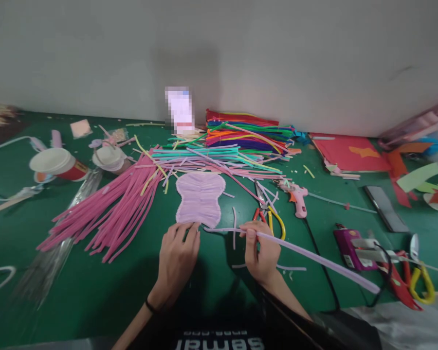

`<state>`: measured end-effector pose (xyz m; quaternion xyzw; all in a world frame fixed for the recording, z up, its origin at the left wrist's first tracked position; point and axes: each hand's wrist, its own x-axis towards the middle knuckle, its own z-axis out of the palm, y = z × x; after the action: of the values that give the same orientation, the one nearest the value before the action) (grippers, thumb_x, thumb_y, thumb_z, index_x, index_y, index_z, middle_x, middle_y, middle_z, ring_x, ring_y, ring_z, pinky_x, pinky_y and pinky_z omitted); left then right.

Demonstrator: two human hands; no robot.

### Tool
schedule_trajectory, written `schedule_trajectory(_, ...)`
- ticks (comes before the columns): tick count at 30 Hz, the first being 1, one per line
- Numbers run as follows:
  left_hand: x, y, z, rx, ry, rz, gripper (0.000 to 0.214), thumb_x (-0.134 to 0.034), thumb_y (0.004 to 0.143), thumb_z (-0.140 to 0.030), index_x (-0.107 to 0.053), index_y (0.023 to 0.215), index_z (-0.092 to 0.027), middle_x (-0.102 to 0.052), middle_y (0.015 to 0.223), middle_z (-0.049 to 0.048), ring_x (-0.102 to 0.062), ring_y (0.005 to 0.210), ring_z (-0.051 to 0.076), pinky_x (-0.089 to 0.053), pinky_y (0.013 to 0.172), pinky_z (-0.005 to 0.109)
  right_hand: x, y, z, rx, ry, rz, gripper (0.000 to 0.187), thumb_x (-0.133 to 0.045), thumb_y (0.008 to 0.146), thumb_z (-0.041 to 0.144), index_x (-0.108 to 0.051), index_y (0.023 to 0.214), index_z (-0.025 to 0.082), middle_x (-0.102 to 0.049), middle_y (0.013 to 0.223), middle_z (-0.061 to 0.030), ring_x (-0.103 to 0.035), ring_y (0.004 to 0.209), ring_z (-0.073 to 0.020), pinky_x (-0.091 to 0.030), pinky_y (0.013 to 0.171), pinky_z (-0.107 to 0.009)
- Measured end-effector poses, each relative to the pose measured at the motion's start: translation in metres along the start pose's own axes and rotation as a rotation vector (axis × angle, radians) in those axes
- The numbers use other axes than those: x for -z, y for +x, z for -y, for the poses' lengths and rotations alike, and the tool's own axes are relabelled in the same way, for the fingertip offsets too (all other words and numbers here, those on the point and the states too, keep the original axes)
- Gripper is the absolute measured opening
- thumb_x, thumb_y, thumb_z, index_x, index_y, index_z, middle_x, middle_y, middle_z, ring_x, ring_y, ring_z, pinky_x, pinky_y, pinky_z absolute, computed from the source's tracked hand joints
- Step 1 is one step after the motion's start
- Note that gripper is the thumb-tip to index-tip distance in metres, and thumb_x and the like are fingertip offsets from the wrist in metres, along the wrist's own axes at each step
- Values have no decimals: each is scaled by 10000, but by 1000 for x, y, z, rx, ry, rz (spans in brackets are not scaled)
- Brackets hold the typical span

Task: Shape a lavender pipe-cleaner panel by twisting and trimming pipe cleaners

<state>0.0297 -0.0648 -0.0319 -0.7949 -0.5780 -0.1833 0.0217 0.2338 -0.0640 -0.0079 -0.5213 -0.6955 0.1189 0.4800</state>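
Note:
A lilac panel (199,198) of pipe cleaners laid side by side, pinched in at its waist, lies flat on the green table. My left hand (179,248) is at its lower edge, fingers closed on the border. My right hand (262,250) pinches a long lilac pipe cleaner (321,262) between thumb and forefinger. That strip's left end reaches the panel's lower right corner; whether it is joined there I cannot tell. Short lilac offcuts (234,214) lie around it. Just beyond my right hand are scissors with red and yellow handles (278,223).
Pink pipe cleaners (105,209) fan out at left, near paper cups (58,163). Multicoloured bundles (248,131) and a propped, blurred phone (180,109) stand along the wall. A pink glue gun (298,199), its black cable, a dark phone (386,209) and a purple box (354,250) lie at right.

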Motion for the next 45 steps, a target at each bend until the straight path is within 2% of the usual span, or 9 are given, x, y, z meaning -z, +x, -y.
schedule_trajectory(10,0,4,-1,21,6,-37,280,-578,882,-252,-658,1132,-157,-661,950,100,-561,940,261,-422,789,373,-1,2,6,49,-39,13,170,-465,874,89,-589,932,190,-639,779,-50,-610,801,-197,-477,735,-362)
schedule_trajectory(20,-3,1,-1,49,-41,-72,296,-564,872,-189,-648,1156,-179,-647,920,91,-559,924,255,-420,837,380,-1,10,12,165,-96,85,179,-460,876,110,-607,923,202,-678,779,-54,-640,808,-201,-495,738,-367)
schedule_trajectory(26,-4,7,-1,66,-67,-37,241,-561,876,-225,-640,1093,-156,-643,927,103,-535,898,266,-428,824,403,0,6,7,147,-77,179,189,-493,867,97,-612,977,195,-696,802,-54,-636,868,-206,-511,763,-367)
schedule_trajectory(30,-3,7,2,87,-196,-63,163,-552,883,-203,-619,1019,-146,-644,929,97,-538,905,250,-441,845,397,2,-1,1,101,-51,225,195,-497,874,107,-616,1004,189,-697,850,-59,-621,899,-208,-520,776,-374)
schedule_trajectory(33,1,7,9,118,-208,-109,128,-555,882,-192,-636,976,-160,-633,951,100,-538,932,246,-442,863,404,3,-5,0,70,-40,221,203,-492,881,107,-617,1016,192,-692,862,-59,-617,899,-204,-524,775,-374)
schedule_trajectory(38,4,10,23,83,-120,-89,129,-587,868,-231,-692,929,-189,-622,1013,114,-527,997,278,-439,872,434,-2,-4,6,83,-37,188,200,-502,877,98,-618,1011,191,-695,859,-57,-618,888,-203,-532,767,-366)
schedule_trajectory(45,-2,12,28,61,-111,-99,147,-580,872,-243,-703,921,-180,-632,1027,123,-549,991,271,-454,876,428,-11,-11,9,34,-25,199,203,-509,882,115,-616,1030,202,-690,894,-57,-618,904,-206,-521,797,-374)
